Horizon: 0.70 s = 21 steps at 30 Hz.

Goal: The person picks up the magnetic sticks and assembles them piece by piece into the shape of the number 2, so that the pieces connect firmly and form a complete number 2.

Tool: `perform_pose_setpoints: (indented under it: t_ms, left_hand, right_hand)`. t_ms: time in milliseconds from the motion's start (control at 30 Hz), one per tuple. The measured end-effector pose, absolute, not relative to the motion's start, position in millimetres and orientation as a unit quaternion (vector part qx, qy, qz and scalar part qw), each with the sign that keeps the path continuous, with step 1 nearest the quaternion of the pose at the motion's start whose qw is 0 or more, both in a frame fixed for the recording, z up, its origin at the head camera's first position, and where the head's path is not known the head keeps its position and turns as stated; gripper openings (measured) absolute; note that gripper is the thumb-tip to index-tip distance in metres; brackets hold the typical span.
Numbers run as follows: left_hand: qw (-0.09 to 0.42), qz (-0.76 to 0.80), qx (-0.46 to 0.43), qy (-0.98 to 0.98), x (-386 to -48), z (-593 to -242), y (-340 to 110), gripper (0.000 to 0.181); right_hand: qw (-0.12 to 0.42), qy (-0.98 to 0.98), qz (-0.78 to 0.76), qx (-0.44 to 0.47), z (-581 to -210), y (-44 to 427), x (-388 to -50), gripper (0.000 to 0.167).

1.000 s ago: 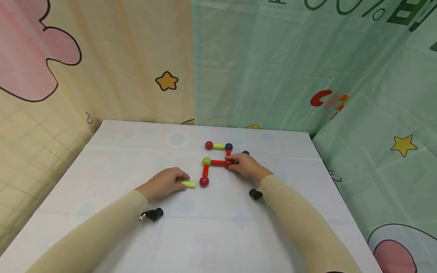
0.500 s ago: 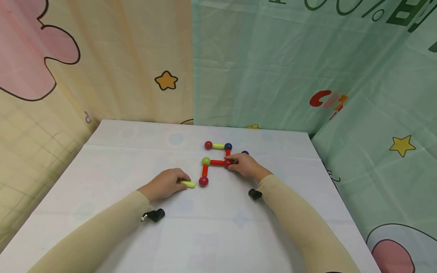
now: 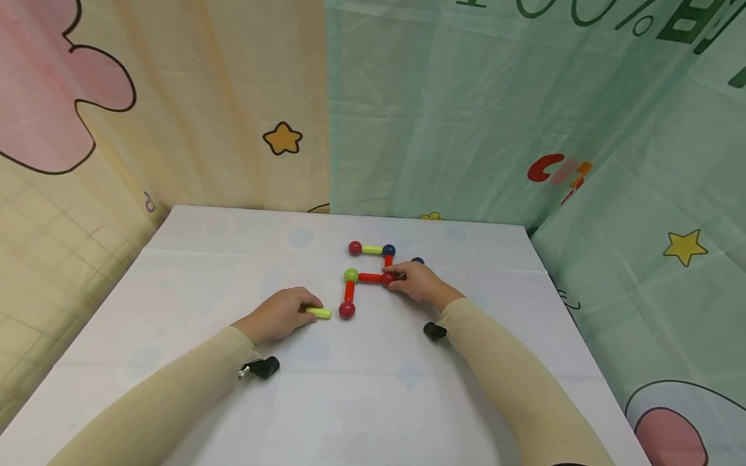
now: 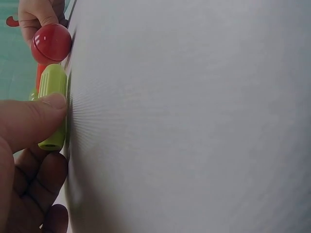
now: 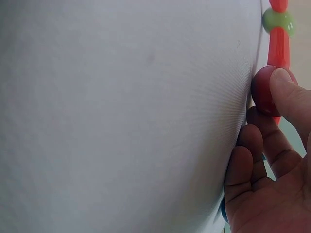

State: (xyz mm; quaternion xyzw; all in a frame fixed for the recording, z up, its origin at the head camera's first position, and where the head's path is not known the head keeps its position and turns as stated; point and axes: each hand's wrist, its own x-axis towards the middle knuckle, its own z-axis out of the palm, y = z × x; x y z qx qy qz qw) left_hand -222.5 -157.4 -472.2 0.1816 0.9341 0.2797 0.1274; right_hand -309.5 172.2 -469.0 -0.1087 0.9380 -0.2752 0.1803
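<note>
My left hand (image 3: pixel 281 315) pinches a yellow-green ribbed rod (image 3: pixel 319 313) between thumb and fingers, low over the table. Just right of the rod's free end, with a small gap, lies a red ball (image 3: pixel 346 310). From it a red rod (image 3: pixel 349 291) leads to a green ball (image 3: pixel 351 276), and another red rod (image 3: pixel 370 278) runs on to a second red ball (image 5: pixel 265 91). My right hand (image 3: pixel 418 283) holds that second ball, thumb on top in the right wrist view. A further red rod (image 3: pixel 388 261) joins it to a blue ball (image 3: pixel 388 250).
Beyond the blue ball, a yellow-green rod (image 3: pixel 372 250) ends in a red ball (image 3: pixel 355 248) at the back. Another blue ball (image 3: pixel 418 260) shows partly behind my right hand. A white cloth covers the table (image 3: pixel 361 401); printed curtains stand behind and at both sides.
Hardly anything differs. My left hand keeps the yellow-green rod beside the near red ball, and my right hand stays on its red ball. The head view shifts very slightly.
</note>
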Motion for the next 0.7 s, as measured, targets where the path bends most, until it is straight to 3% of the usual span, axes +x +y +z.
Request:
perform_pose_setpoints:
  t_ms: [700]
  left_hand:
    - [0.077, 0.315, 0.175, 0.930, -229, -462, -150, 0.029]
  right_hand:
    - [0.182, 0.937, -0.275, -0.115, -470, 172, -309, 0.053]
